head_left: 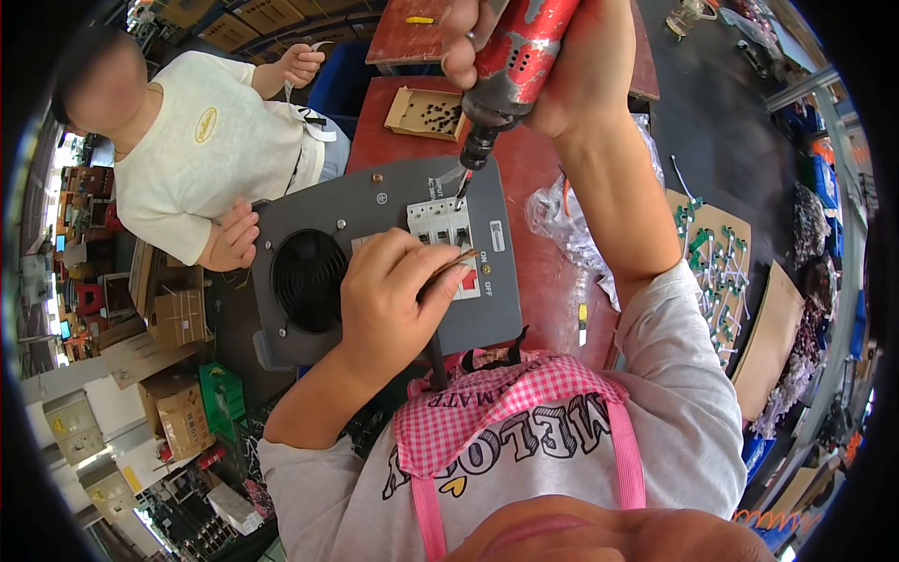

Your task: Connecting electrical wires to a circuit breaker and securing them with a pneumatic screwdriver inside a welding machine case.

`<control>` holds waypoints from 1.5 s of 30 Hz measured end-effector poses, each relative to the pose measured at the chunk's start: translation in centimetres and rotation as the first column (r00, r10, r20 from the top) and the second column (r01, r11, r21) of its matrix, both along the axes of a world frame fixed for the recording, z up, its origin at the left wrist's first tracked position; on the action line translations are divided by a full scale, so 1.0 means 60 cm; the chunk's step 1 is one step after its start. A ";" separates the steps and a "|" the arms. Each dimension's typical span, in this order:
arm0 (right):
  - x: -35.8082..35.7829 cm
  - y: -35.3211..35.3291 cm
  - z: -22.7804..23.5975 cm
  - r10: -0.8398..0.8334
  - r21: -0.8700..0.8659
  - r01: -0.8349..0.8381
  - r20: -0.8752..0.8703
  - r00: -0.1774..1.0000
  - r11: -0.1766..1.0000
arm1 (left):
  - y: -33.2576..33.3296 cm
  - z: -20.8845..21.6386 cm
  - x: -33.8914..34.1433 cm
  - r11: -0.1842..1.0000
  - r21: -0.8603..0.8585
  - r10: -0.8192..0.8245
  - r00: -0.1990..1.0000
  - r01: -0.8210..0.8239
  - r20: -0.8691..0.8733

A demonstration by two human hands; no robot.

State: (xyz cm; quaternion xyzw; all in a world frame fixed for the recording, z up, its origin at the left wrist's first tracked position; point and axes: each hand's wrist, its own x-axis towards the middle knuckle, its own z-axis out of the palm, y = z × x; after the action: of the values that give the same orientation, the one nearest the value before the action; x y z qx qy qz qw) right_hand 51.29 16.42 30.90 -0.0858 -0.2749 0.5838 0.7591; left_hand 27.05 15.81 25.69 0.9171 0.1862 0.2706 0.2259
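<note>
My right hand [552,94] is wrapped round a red and black power screwdriver [518,66], its bit pointing down at the top of a white circuit breaker [440,217]. The bit's tip meets one of the breaker's upper terminal holes. The breaker sits in a dark grey panel [375,187] with a round black fan grille [309,281]. Just below the breaker's upper row, my left hand [389,290] pinches a thin brownish wire between thumb and fingers. A black cable [435,361] comes out below that hand; where it joins the wire is hidden.
A co-worker in a white shirt [201,140] stands at the left, one hand at the panel's edge. On the red table [552,244] are a cardboard tray of small black parts [423,114] and clear plastic bags [552,211]. Green-ended cables [716,253] lie on cardboard at the right.
</note>
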 end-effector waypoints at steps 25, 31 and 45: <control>-0.031 0.051 -0.004 -0.011 -0.162 0.087 0.421 0.907 0.983 | -0.001 0.003 0.005 0.999 0.045 -0.030 0.999 0.029 0.012; -0.036 0.056 -0.001 -0.022 -0.122 0.095 0.500 0.866 0.988 | -0.001 0.004 0.008 0.999 0.042 -0.031 0.999 0.030 0.025; -0.034 0.066 -0.015 0.047 -0.172 0.029 0.424 0.905 0.985 | -0.004 0.004 0.008 1.000 0.018 -0.017 1.000 0.017 0.023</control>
State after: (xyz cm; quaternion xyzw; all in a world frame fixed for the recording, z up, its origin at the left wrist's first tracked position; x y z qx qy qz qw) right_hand 49.28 20.38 30.01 -0.2760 -0.3823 0.5763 0.6675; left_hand 27.55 15.57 25.96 0.9175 0.1734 0.2808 0.2219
